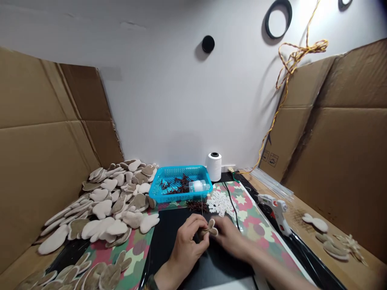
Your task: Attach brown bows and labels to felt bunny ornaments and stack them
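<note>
Your left hand (185,246) and right hand (230,237) work together on a small bunny shape (211,228), near the blue basket (181,167). Your fingers (198,221) are closed on it, pinching. Next, keep them tight.

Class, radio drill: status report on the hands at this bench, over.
Left hand and right hand on small rabbit-shaped cutout. Dark wiry sprigs just beyond.

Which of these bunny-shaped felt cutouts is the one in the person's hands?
The small bunny cutout held between the left hand and right hand over the black mat. The others lie loose, in the large heap or beyond the hot glue gun.
</note>
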`<state>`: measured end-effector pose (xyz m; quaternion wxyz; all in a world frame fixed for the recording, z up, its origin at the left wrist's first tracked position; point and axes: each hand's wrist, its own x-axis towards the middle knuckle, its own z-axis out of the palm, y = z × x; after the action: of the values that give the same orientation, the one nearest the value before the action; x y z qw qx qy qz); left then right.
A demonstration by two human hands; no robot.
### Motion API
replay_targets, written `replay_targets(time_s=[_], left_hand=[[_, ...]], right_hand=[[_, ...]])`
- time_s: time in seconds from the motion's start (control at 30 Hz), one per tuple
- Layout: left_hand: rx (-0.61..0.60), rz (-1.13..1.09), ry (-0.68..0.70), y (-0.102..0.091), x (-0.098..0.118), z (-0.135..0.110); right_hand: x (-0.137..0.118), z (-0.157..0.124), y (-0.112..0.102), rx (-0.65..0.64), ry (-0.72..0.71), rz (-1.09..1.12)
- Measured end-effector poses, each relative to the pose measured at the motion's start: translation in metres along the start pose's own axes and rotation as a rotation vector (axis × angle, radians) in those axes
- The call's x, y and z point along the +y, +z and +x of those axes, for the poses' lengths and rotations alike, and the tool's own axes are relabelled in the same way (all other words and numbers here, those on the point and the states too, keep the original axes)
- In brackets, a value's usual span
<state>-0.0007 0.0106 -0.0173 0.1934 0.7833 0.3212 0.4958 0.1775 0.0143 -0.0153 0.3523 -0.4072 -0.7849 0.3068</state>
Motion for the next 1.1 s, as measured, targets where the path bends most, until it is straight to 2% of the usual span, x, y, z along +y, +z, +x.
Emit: replay_targets(time_s=[0.03, 0.1, 0.13, 0.17, 0.23, 0.3, 0.4, 0.47, 0.53, 0.6, 0.67, 0.73, 0.8, 0.87, 0.97, 1.03, 1.1], left_hand=[[0.013, 0.017, -0.001, -0.001, -0.002, 0.001], [0.019, 0.036, -0.001, -0.003, -0.006, 0.002], [0.013, 0.036, 0.007, -0.003, -0.007, 0.003], [-0.002, 0.030, 0.020, -0.003, -0.007, 0.003], [-0.027, 0.012, 0.046, -0.002, -0.004, 0.003], [-0.027, -0.004, 0.051, -0.002, 0.000, 0.003], [0.023, 0.002, 0.014, -0.004, 0.003, 0.003], [0.061, 0.023, -0.007, -0.007, 0.001, 0.004], [0.085, 0.048, -0.019, -0.008, -0.003, 0.006], [0.072, 0.055, -0.014, -0.007, -0.006, 0.006], [0.024, 0.039, 0.008, -0.005, -0.006, 0.005], [-0.015, 0.003, 0.028, -0.003, -0.004, 0.003], [-0.017, -0.032, 0.019, -0.002, -0.001, 0.001], [0.010, -0.044, -0.004, -0.003, 0.001, 0.001], [0.071, -0.014, -0.025, -0.006, 0.000, 0.003], [0.101, 0.003, -0.039, -0.008, -0.002, 0.006], [0.113, 0.006, -0.069, -0.009, -0.003, 0.008]], right_hand=[[-0.001, -0.012, 0.008, 0.013, -0.034, -0.021], [-0.008, -0.029, 0.014, 0.080, -0.277, -0.163], [-0.013, -0.031, 0.012, 0.075, -0.336, -0.204], [-0.018, -0.028, 0.007, 0.091, -0.339, -0.217], [-0.023, -0.009, -0.008, 0.128, -0.218, -0.144], [-0.018, 0.015, -0.020, 0.088, -0.011, 0.066], [-0.001, 0.027, -0.016, 0.004, 0.125, 0.329], [0.004, 0.014, -0.001, -0.024, 0.125, 0.359], [-0.002, -0.006, 0.010, 0.028, 0.045, 0.219], [-0.014, -0.018, 0.009, 0.064, -0.065, 0.026], [-0.024, -0.012, -0.004, 0.062, -0.106, -0.081], [-0.023, 0.007, -0.020, 0.020, -0.034, -0.033], [-0.013, 0.027, -0.030, -0.092, 0.094, 0.160], [-0.001, 0.036, -0.026, -0.183, 0.186, 0.357], [0.003, 0.022, -0.005, -0.141, 0.177, 0.528], [-0.002, 0.004, 0.009, -0.093, 0.105, 0.447], [-0.008, -0.010, 0.017, -0.014, 0.048, 0.230]])
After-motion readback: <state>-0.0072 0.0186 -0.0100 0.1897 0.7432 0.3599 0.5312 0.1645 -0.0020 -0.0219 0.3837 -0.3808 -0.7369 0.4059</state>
